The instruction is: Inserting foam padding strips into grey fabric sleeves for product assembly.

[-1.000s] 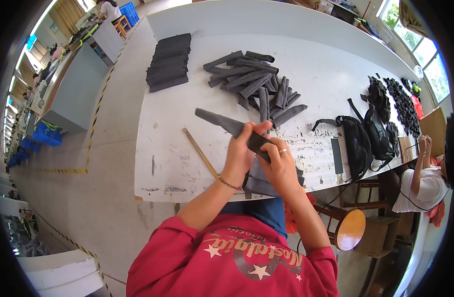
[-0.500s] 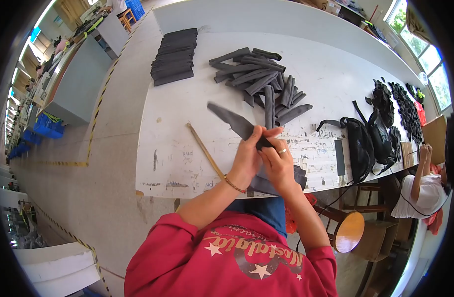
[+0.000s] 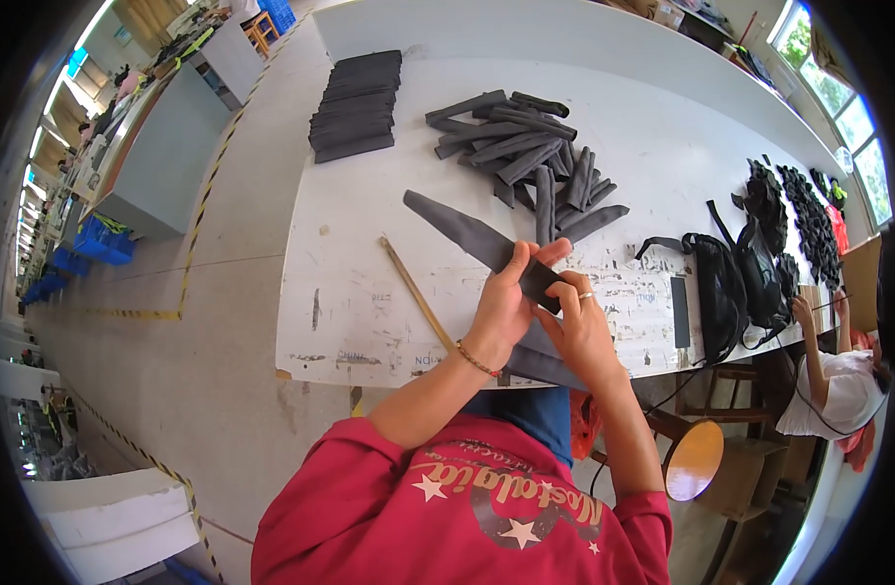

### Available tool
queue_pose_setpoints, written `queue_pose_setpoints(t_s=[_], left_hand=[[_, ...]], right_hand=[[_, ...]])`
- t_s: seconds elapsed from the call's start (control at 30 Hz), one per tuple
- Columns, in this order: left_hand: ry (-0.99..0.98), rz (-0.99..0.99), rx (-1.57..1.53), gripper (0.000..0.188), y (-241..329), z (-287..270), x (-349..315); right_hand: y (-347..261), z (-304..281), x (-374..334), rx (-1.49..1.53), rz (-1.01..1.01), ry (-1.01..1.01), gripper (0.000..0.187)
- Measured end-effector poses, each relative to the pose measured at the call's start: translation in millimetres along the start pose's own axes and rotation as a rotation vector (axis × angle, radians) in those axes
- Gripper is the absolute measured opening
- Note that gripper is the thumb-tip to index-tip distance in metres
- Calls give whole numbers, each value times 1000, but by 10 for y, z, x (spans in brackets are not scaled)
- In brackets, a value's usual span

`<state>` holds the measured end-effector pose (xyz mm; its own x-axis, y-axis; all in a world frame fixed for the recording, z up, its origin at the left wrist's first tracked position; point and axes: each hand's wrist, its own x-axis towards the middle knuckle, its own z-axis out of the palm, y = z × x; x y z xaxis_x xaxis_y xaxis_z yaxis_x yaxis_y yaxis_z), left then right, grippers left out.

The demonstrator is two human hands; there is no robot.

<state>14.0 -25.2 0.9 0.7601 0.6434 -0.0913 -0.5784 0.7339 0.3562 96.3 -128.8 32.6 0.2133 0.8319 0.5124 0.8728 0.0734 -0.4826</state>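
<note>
A dark grey fabric strip (image 3: pixel 454 226) with a tapered far end is held above the table's front part. My left hand (image 3: pixel 498 307) is closed round its nearer part, thumb on top and fingers beneath. At its near end, my right hand (image 3: pixel 582 327), wearing a ring, pinches the fabric between thumb and fingers. More dark grey fabric (image 3: pixel 542 367) lies under my hands at the table edge, partly hidden by them. Left of my hands rests a thin wooden stick (image 3: pixel 415 291). Beyond them is a loose heap of narrow grey fabric tubes (image 3: pixel 516 146).
A neat stack of flat dark fabric pieces (image 3: pixel 354 105) lies at the table's far left. Black bags (image 3: pixel 716 292) and black straps (image 3: pixel 806 219) cover the right side. Another person (image 3: pixel 833 385) works at the far right. A round stool (image 3: pixel 694 460) stands beside me.
The strip now lies straighter and flatter in my hands, with more of its near end showing. My right hand has shifted slightly right and down. The whole view has moved a little.
</note>
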Motion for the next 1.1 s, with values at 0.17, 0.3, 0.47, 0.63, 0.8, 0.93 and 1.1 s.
queue_pose_setpoints(t_s=[0.17,0.3,0.47,0.63,0.8,0.93,1.1], left_hand=[[-2,-33,44,24,28,-54,15],[25,115,49,31,340,228,35],[-88,174,94,32,263,340,-13],[-117,164,109,32,84,337,-121],[-139,158,103,30,-27,302,-166],[-151,141,84,30,-56,283,-177],[-152,150,82,30,-72,216,-176]], right_hand=[[85,-93,-102,-34,-30,-29,29],[149,-211,-133,57,3,49,22],[23,-217,35,97,-61,111,16],[-27,-166,104,107,-110,133,16],[-48,-130,107,117,-126,152,17],[-47,-111,122,131,-132,144,17],[-56,-90,159,120,-177,133,17]])
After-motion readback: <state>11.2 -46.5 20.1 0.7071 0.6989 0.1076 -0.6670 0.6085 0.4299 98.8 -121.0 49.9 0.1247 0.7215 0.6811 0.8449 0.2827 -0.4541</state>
